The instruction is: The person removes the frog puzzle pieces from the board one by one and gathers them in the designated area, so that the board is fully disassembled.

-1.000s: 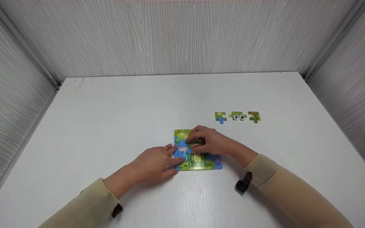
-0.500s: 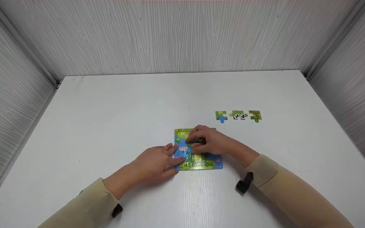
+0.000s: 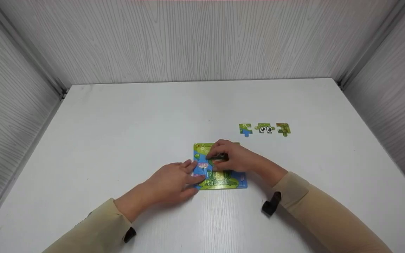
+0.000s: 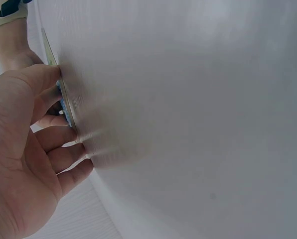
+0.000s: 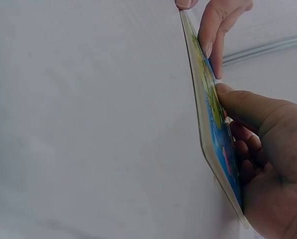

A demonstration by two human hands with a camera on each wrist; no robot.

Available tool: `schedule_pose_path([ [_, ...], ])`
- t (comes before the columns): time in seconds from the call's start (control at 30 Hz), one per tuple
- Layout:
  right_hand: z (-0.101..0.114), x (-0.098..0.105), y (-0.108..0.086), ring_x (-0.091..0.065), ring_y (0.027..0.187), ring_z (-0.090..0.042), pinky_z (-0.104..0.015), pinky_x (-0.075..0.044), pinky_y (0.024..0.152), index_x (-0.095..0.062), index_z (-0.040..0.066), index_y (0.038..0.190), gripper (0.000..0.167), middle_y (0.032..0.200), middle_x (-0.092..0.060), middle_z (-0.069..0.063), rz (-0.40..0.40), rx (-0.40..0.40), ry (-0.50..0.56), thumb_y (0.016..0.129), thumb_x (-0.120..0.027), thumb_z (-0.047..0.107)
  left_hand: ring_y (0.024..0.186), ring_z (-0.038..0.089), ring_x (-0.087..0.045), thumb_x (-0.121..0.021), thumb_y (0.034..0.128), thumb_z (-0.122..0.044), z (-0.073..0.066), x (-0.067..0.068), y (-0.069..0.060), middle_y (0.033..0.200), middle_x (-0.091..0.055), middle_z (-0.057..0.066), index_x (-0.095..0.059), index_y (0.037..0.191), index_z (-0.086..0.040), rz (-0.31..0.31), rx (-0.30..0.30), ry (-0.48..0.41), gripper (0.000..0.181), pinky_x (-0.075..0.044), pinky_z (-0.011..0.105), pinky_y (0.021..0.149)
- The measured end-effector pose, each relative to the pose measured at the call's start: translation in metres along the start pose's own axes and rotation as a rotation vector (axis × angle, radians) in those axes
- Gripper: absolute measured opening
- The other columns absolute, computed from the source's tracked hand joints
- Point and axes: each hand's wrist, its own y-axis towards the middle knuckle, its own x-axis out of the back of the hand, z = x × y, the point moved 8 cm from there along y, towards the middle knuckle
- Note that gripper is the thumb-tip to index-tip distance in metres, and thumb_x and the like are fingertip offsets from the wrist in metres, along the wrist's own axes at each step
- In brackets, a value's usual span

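Observation:
A frog jigsaw puzzle in a flat board [image 3: 220, 187] lies on the white table. My left hand [image 3: 169, 181] rests at its left side, fingers spread, with fingertips on the board and its edge; in the left wrist view the hand [image 4: 26, 129] has its thumb on the board's near end. Over the puzzle's upper middle, my right hand [image 3: 236, 158] has its thumb and curled fingers on a puzzle piece with the frog's mouth, still lying in the board. The right wrist view shows the right thumb [image 5: 243, 103] on the picture; the piece's edges are hidden.
Behind the board, three loose puzzle pieces lie in a row: a green and blue piece [image 3: 245, 129], a piece with frog eyes [image 3: 265, 128] and a green and brown piece [image 3: 283, 129]. Grey wood-grain panels [image 3: 202, 42] bound the table [image 3: 135, 116] at the back and sides.
The head view has shifted slightly. Both hands keep their places on the puzzle, and the loose pieces lie as before.

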Motion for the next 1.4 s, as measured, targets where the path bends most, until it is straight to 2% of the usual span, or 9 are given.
schedule_pose_path([
  [0.27, 0.0040, 0.0000, -0.0009, -0.057, 0.121, -0.019, -0.040, -0.047, 0.108, -0.078, 0.017, 0.124, 0.030, 0.129, -0.061, 0.003, 0.000, 0.021, 0.003, 0.094, -0.084, 0.019, 0.151, 0.037, -0.043, -0.056, 0.1079, -0.043, 0.0008, -0.0006, -0.0006, 0.160, -0.046, 0.023, -0.062, 0.151, -0.027, 0.000, 0.007, -0.012, 0.046, -0.040, 0.050, 0.120],
  [0.73, 0.0035, 0.0001, -0.0010, -0.056, 0.122, -0.019, -0.041, -0.044, 0.111, -0.077, 0.020, 0.125, 0.033, 0.129, -0.061, 0.004, 0.002, 0.008, 0.001, 0.093, -0.085, 0.020, 0.151, 0.037, -0.042, -0.056, 0.1078, -0.042, 0.0010, -0.0008, -0.0004, 0.160, -0.045, 0.022, -0.062, 0.151, -0.027, -0.001, 0.005, -0.026, 0.046, -0.040, 0.051, 0.119],
  [0.97, 0.0037, 0.0005, -0.0009, -0.055, 0.116, -0.019, -0.039, -0.046, 0.106, -0.073, 0.018, 0.123, 0.032, 0.126, -0.062, 0.004, -0.007, 0.018, 0.024, 0.093, -0.085, 0.018, 0.150, 0.038, -0.044, -0.056, 0.1081, -0.041, -0.0004, 0.0009, -0.0011, 0.159, -0.047, 0.024, -0.063, 0.150, -0.025, -0.018, -0.019, -0.015, 0.046, -0.042, 0.051, 0.119],
  [1.27, 0.0028, -0.0016, -0.0011, -0.060, 0.105, -0.019, -0.036, -0.051, 0.096, -0.070, 0.016, 0.126, 0.035, 0.115, -0.067, 0.002, 0.013, 0.003, 0.121, 0.094, -0.083, 0.012, 0.151, 0.036, -0.043, -0.056, 0.1076, -0.043, 0.0009, -0.0005, 0.0002, 0.159, -0.046, 0.022, -0.063, 0.150, -0.027, 0.001, 0.017, -0.014, 0.046, -0.040, 0.050, 0.120],
  [1.4, 0.0020, -0.0021, -0.0009, -0.058, 0.103, -0.019, -0.035, -0.051, 0.094, -0.072, 0.017, 0.127, 0.035, 0.112, -0.067, 0.002, 0.011, -0.006, 0.126, 0.094, -0.083, 0.011, 0.151, 0.036, -0.042, -0.056, 0.1073, -0.043, 0.0011, -0.0010, 0.0004, 0.160, -0.047, 0.021, -0.063, 0.151, -0.028, 0.010, 0.020, -0.011, 0.046, -0.040, 0.050, 0.120],
])
